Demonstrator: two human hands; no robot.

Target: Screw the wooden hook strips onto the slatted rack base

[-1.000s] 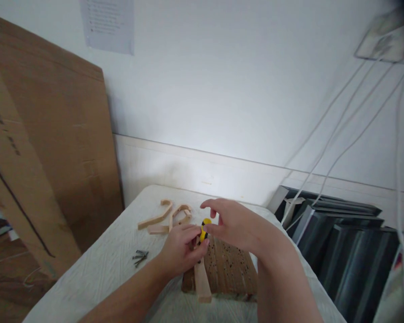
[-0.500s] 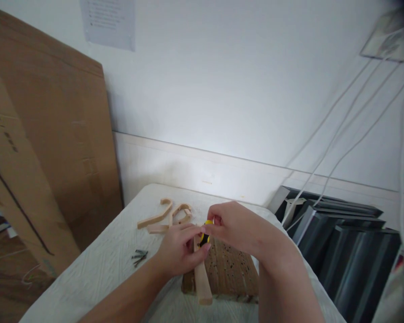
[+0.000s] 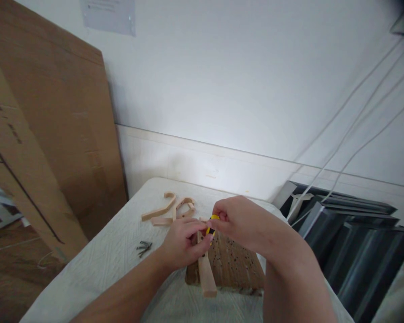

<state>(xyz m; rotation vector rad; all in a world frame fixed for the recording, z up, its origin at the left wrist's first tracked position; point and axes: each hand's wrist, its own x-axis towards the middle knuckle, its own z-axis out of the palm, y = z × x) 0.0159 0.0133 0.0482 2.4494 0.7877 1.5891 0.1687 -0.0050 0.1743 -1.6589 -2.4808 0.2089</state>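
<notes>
Cardboard box (image 3: 65, 112) at left, dark panels (image 3: 366, 264) lower right.
A printed sheet (image 3: 109, 17) hangs on the white wall (image 3: 239, 89) at upper left; pale cables (image 3: 326, 163) slant down the right side.

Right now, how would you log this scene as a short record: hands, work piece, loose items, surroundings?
Left hand: at the yellow-black tool, over the wood strip; grip partly hidden
Right hand: closed on the tool's top
Work piece: strip on a holed board, near end overhanging
Loose items: screws or nails, curved wood pieces
Surroundings: cardboard box left, dark panels right
</notes>
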